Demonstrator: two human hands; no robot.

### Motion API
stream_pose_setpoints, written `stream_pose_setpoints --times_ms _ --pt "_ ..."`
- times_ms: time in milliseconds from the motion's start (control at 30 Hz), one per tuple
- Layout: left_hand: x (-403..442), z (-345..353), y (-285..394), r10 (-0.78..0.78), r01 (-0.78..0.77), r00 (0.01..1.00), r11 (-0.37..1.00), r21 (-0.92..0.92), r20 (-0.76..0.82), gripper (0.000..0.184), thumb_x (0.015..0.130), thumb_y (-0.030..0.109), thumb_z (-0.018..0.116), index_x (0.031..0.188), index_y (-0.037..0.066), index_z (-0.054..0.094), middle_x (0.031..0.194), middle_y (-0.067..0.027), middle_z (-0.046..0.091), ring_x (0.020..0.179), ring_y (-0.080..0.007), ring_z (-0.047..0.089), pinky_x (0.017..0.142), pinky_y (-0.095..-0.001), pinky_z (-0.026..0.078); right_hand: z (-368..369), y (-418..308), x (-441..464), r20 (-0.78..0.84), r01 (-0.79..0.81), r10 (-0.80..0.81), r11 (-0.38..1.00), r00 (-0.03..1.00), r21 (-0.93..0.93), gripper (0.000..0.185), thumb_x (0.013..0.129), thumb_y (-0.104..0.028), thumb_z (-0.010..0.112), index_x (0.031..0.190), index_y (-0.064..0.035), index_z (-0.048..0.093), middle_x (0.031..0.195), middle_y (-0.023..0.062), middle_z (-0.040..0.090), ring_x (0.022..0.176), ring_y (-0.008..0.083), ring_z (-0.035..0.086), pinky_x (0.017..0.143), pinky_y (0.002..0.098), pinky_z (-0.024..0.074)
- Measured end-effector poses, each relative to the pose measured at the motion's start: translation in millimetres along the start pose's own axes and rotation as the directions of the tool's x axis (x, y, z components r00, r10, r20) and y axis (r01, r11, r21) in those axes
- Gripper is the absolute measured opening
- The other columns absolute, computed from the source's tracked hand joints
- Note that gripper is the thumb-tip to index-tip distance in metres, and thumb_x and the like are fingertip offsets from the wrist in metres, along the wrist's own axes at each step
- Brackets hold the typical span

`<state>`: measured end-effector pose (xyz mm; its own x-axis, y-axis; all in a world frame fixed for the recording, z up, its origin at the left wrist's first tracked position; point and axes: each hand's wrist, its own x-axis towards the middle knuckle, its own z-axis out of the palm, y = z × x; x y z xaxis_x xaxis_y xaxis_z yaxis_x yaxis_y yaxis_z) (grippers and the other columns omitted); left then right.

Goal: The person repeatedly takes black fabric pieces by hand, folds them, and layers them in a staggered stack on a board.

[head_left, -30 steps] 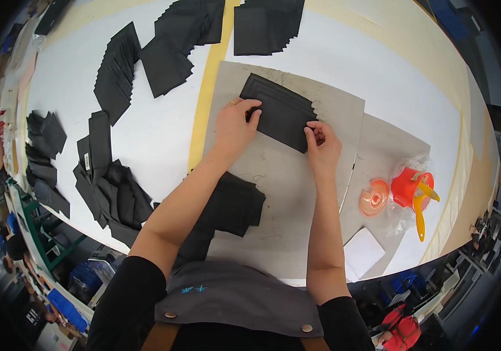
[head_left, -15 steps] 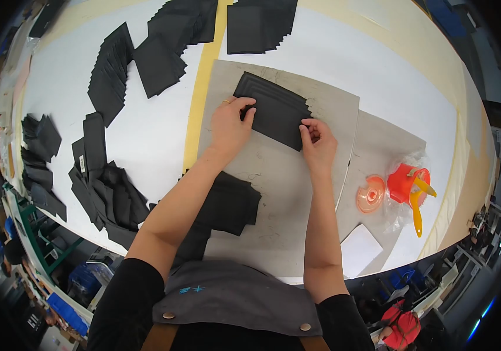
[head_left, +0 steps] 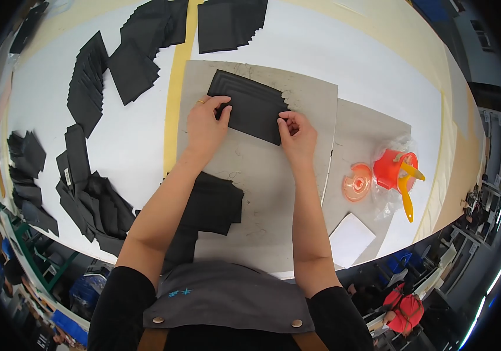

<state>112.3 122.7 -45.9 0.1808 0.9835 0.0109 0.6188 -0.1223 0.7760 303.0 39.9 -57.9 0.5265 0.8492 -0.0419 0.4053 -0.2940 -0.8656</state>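
A small stack of black rectangular pieces [head_left: 250,111], their edges stepped like a fan, lies on the grey board [head_left: 268,193]. My left hand [head_left: 208,124] pinches the top piece at its left end, thumb and index finger pressed to it. At the right end, my right hand [head_left: 297,137] grips the same piece by its corner between thumb and fingers. Another pile of black pieces [head_left: 212,205] rests on the board nearer my body, partly behind my left forearm.
Fanned black stacks [head_left: 86,88] and a loose black heap [head_left: 95,205] are on the left. To the right are a red pot [head_left: 386,169] with a yellow-handled brush [head_left: 405,199], an orange lid [head_left: 357,182] and a white pad [head_left: 351,240]. Someone in red [head_left: 405,313] is at lower right.
The whole table scene has shifted left in view. Both hands keep their hold at the two ends of the black piece, which stays in about the same place on the board.
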Motion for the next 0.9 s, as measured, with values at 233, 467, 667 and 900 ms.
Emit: stream_pose_setpoints --times_ms 233,467,667,900 --pt "0 8 -13 0.247 -0.223 0.961 0.958 0.179 -0.121 0.018 0.078 0.013 0.076 0.096 0.011 0.073 0.097 -0.0111 0.057 0.092 -0.0312 0.057 0.081 -0.0398 0.048 -2 -19 -1 0.032 0.199 -0.203 0.9 0.979 -0.389 0.011 0.085 -0.008 0.067 0.095 -0.0114 0.069 0.088 0.0078 0.059 0.074 0.0274 0.063 0.067 0.0381 0.0498" --pt "1 -44 -8 0.027 -0.05 0.976 0.993 -0.105 -0.214 0.021 0.08 0.019 0.077 0.095 0.006 0.069 0.098 -0.0115 0.058 0.096 -0.0305 0.058 0.083 -0.0404 0.049 -6 -37 -10 0.09 0.254 -0.24 0.843 0.967 -0.475 0.007 0.087 -0.013 0.066 0.094 -0.0125 0.067 0.089 0.0056 0.059 0.074 0.0258 0.062 0.068 0.0381 0.0501" --pt "-87 -138 -27 -0.043 -0.039 0.976 0.928 0.37 0.213 0.035 0.079 0.023 0.079 0.102 0.002 0.064 0.088 -0.0109 0.062 0.077 -0.0257 0.061 0.067 -0.0361 0.05 12 -80 -120 0.55 0.307 -0.201 0.946 0.81 -0.107 0.023 0.08 -0.018 0.075 0.099 -0.0124 0.062 0.09 0.0024 0.06 0.081 0.0205 0.062 0.069 0.0341 0.0509" --pt "-157 -146 -39 -0.524 0.431 0.809 0.837 0.336 0.266 0.076 0.072 0.026 0.085 0.135 0.005 0.048 0.107 -0.0155 0.061 0.094 -0.029 0.063 0.08 -0.0392 0.052 26 -63 -155 0.639 0.477 -0.281 0.865 0.716 -0.154 0.024 0.075 -0.012 0.077 0.094 -0.0105 0.061 0.085 0.0044 0.058 0.079 0.0248 0.059 0.069 0.0362 0.0497"
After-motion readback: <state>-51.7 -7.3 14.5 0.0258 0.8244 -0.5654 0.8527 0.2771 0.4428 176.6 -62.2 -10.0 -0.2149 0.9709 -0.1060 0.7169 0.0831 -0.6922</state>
